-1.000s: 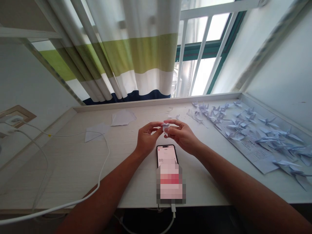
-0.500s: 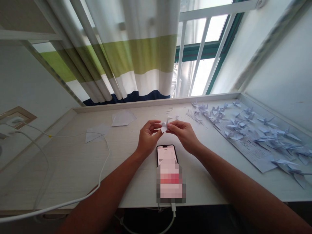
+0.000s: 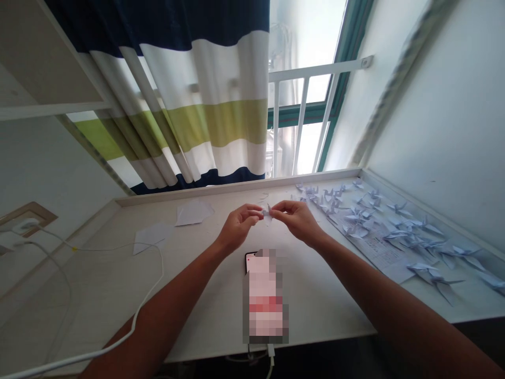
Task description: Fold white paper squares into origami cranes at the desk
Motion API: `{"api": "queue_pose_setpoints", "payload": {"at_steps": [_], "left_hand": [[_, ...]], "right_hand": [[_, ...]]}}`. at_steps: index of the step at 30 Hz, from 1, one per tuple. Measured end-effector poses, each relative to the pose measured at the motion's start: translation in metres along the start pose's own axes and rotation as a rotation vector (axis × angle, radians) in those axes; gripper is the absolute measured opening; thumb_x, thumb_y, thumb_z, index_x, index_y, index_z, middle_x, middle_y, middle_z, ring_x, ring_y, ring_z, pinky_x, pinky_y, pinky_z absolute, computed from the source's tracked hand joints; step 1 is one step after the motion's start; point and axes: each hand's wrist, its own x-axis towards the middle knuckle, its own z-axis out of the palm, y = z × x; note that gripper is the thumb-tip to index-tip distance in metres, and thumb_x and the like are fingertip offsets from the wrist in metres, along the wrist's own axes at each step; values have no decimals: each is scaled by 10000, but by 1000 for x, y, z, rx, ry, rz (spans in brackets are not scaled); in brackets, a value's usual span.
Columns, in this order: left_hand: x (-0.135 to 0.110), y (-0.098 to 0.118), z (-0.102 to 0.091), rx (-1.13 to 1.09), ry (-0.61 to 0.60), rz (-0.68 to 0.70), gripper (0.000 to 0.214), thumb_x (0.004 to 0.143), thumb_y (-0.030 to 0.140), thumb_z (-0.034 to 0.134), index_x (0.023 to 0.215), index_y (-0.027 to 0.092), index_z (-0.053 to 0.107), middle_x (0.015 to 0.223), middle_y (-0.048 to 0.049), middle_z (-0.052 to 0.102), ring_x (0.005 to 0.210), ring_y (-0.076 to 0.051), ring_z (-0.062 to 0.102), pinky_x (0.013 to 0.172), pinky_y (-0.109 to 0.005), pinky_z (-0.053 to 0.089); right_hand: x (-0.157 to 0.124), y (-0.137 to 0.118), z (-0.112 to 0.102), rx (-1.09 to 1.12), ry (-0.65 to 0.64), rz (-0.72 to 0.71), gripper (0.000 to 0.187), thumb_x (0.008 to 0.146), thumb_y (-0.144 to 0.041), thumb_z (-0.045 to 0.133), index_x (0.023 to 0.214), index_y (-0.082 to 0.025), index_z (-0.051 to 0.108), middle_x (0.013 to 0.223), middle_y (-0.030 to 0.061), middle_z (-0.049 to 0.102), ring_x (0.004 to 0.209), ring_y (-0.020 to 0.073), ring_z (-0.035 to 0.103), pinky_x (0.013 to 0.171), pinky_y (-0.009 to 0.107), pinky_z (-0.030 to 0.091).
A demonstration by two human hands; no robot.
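Note:
A small white paper crane [image 3: 267,213] is held up over the middle of the desk, between my two hands. On its left side, the fingertips of my left hand [image 3: 238,227] close on it. From the right, my right hand [image 3: 299,222] pinches its pointed part between thumb and forefinger. My fingertips cover parts of the paper. Below the hands a phone [image 3: 249,257] lies on the desk, its screen mostly blurred out.
Several folded paper cranes [image 3: 357,229] spread over the desk's right side, some on a printed sheet [image 3: 381,252]. White paper sheets [image 3: 193,212] lie at the back left. A white cable [image 3: 162,263] crosses the left side and my left forearm. A raised ledge [image 3: 232,188] edges the back.
My view has tilted up and turned slightly right. Both hands stay on the paper crane; its pointed part now stands upright at my right fingertips, and the left fingers are straighter.

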Motion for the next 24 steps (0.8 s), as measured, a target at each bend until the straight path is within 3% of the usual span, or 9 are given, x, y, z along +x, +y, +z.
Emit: {"api": "queue_pose_setpoints", "payload": {"at_steps": [4, 11, 19, 24], "left_hand": [[24, 14, 6, 136, -80, 86, 279, 846, 430, 765, 966, 179, 789, 1005, -101, 791, 920, -235, 725, 851, -378, 550], [52, 30, 30, 330, -226, 260, 254, 874, 469, 738, 871, 229, 822, 843, -69, 802, 776, -226, 714, 762, -360, 542], [76, 43, 53, 315, -321, 243, 245, 872, 450, 739, 884, 224, 831, 827, -80, 802, 745, -218, 724, 716, -339, 545], [101, 46, 72, 345, -372, 248, 219, 870, 412, 741, 879, 210, 827, 832, -92, 794, 753, -220, 723, 693, -330, 536]], "right_hand": [[2, -10, -23, -42, -18, -42, 185, 844, -388, 743, 812, -215, 797, 815, 54, 784, 759, 202, 695, 741, 366, 541], [-3, -17, -66, -169, -40, -23, 160, 830, -361, 751, 770, -217, 783, 789, 50, 780, 761, 208, 700, 740, 374, 544], [-4, -16, -100, -149, -27, -25, 209, 863, -405, 735, 853, -207, 802, 809, 60, 773, 739, 180, 675, 692, 352, 541], [10, -22, -133, -239, -73, -58, 164, 843, -368, 755, 841, -211, 804, 830, 64, 779, 750, 184, 692, 686, 361, 560]]}}
